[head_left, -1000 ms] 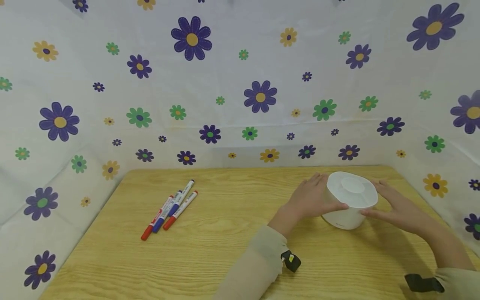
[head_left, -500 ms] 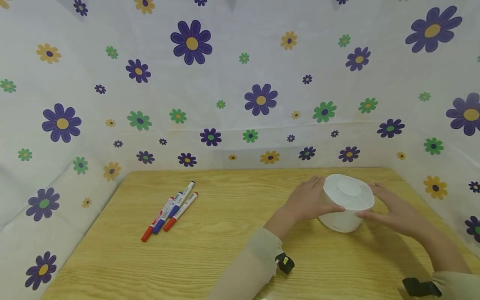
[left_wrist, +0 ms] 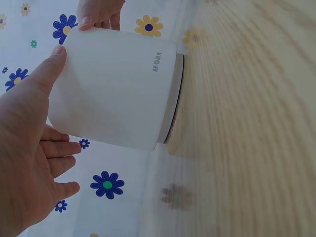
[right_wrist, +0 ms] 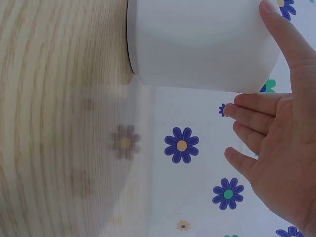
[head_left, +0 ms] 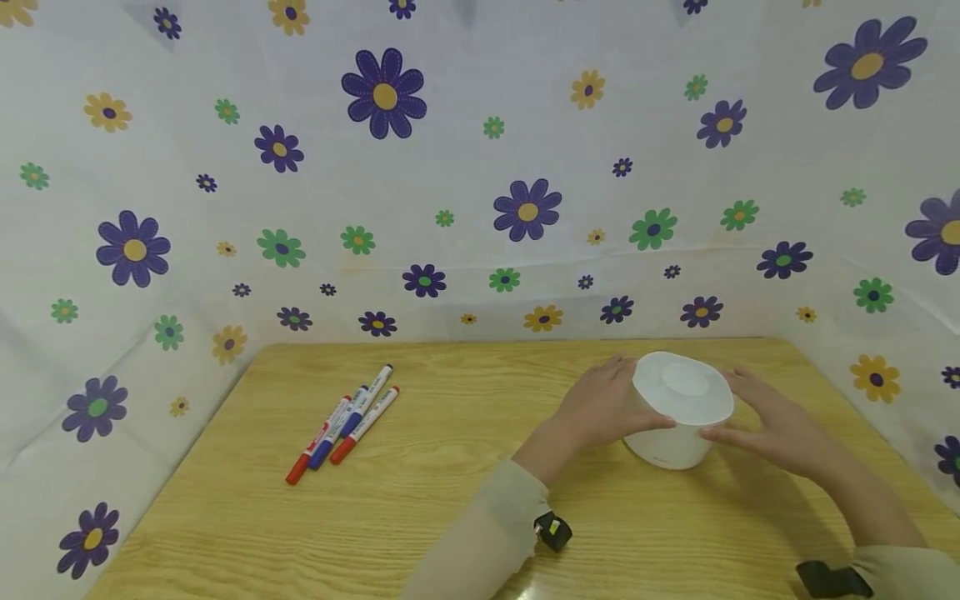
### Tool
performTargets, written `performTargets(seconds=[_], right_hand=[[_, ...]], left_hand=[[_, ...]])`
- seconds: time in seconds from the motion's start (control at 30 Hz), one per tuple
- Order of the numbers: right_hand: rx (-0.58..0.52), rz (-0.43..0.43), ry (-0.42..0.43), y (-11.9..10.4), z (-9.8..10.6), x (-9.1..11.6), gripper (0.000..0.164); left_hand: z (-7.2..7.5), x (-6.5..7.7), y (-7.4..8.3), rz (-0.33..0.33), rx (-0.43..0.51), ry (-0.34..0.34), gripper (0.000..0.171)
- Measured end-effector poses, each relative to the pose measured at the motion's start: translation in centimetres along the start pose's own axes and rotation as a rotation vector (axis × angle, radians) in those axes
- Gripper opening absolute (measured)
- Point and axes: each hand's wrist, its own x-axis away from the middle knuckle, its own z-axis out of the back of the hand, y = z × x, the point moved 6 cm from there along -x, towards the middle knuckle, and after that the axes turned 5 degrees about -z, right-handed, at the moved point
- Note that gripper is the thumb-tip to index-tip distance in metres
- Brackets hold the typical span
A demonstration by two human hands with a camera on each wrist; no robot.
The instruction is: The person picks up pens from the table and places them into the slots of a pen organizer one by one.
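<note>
A white pen holder [head_left: 671, 448], rounded and with a divided top, stands at the right of the wooden table. My left hand [head_left: 600, 410] holds its left side, the thumb at the front of the upper rim. On the opposite side my right hand [head_left: 783, 429] grips it in the same manner, thumb in front. In the left wrist view small grey lettering and a narrower base show on the pen holder [left_wrist: 113, 89]. The right wrist view shows the smooth side of the pen holder [right_wrist: 202, 44], with the other fingers extended near its far edge.
Several red and blue markers [head_left: 345, 427] lie bunched on the left of the table [head_left: 450, 500]. A flower-patterned white cloth [head_left: 450, 167] rises behind the table and along both sides.
Both hands have moved a little to the left together with the pen holder, keeping their hold. The markers lie as before; the head view has shifted slightly.
</note>
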Motion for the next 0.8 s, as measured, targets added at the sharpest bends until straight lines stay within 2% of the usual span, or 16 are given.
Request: performTargets(seconds=[0.4, 0.8], right_hand=[[0.037, 0.045, 0.038, -1.9, -0.8, -0.4, 0.084], [0.040, 0.089, 0.054, -3.6, -1.8, -1.1, 0.083]], left_hand=[[1.6, 1.8, -0.6, -0.006, -0.027, 0.032, 0.097], [2.2, 3.5, -2.1, 0.026, -0.027, 0.047, 0.097]])
